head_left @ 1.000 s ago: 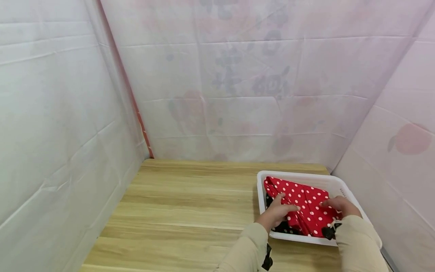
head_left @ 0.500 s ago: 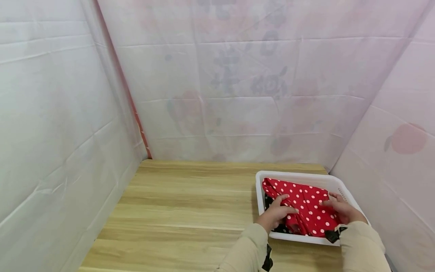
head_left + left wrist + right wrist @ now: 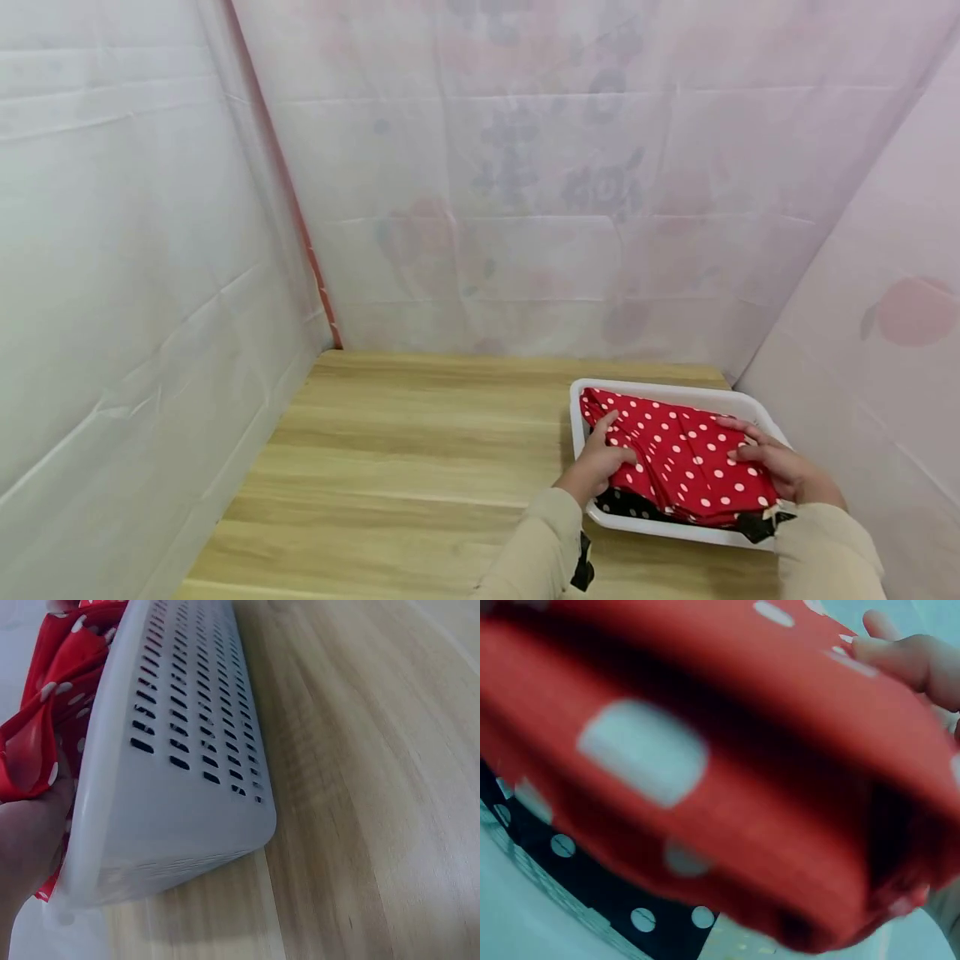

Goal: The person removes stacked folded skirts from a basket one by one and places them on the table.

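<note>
A folded red cloth with white dots (image 3: 693, 458) lies in a white plastic basket (image 3: 637, 525) at the right of the table. Under its near edge shows a black dotted cloth (image 3: 626, 503). My left hand (image 3: 595, 467) grips the red cloth's left side, thumb and fingers spread along it. At the right side, my right hand (image 3: 787, 468) holds the cloth's edge, thumb and fingers on it. Close up in the right wrist view, the red folds (image 3: 727, 772) bulge above the black cloth (image 3: 592, 874). Some fingers are hidden by the fabric.
The wooden table (image 3: 405, 467) extends left of the basket. White printed sheeting (image 3: 525, 250) closes off the back, and a side sheet (image 3: 900, 400) stands close to the basket's right. Slotted basket walls (image 3: 195, 697) show in the left wrist view.
My right hand has moved right and taken hold of the red cloth's right edge, which now reaches farther right and looks flatter. My left hand has shifted slightly left along it.
</note>
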Tool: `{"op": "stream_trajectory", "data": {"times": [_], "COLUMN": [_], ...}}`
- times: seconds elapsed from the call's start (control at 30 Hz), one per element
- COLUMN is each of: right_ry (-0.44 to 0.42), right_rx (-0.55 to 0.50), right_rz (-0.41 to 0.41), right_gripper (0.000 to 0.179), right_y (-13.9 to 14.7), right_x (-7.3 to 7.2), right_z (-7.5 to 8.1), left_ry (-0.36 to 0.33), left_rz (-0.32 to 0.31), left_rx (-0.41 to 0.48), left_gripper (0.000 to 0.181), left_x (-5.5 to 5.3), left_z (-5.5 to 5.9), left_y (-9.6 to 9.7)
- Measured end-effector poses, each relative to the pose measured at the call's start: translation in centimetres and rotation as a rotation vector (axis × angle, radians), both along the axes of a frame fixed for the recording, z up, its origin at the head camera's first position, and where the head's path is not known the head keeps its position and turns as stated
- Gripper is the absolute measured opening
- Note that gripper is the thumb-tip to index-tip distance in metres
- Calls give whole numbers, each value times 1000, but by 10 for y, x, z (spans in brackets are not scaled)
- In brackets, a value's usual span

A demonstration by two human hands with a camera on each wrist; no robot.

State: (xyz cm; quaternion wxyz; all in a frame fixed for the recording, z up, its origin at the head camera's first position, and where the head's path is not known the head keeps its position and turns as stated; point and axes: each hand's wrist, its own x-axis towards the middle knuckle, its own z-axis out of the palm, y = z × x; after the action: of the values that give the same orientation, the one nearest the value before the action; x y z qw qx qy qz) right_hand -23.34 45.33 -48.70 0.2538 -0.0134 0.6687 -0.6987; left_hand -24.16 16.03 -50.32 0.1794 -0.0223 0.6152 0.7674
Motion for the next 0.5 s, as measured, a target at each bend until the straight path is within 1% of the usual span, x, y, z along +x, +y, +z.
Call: {"op": "stream_trajectory", "data": {"times": [0.13, 0.23, 0.33, 0.5], "right_ry": [17, 25, 28, 13], "right_rx": [-38, -21, 13, 35], "right_rz": [-55, -93, -109, -125], "right_gripper": [45, 41, 39, 40], "right_y": [1, -1, -4, -7], "right_x": [2, 2, -1, 0], "right_z": [4, 6, 9, 11], "left_ry": [-5, 1, -1, -14], "left_rz": [13, 15, 13, 15], "left_rx": [39, 49, 61, 88], "left_gripper": [71, 67, 66, 65], "left_x": [-5, -9, -13, -12], "left_z": [-2, -3, -4, -3], "left_y": [-5, -8, -10, -11]}}
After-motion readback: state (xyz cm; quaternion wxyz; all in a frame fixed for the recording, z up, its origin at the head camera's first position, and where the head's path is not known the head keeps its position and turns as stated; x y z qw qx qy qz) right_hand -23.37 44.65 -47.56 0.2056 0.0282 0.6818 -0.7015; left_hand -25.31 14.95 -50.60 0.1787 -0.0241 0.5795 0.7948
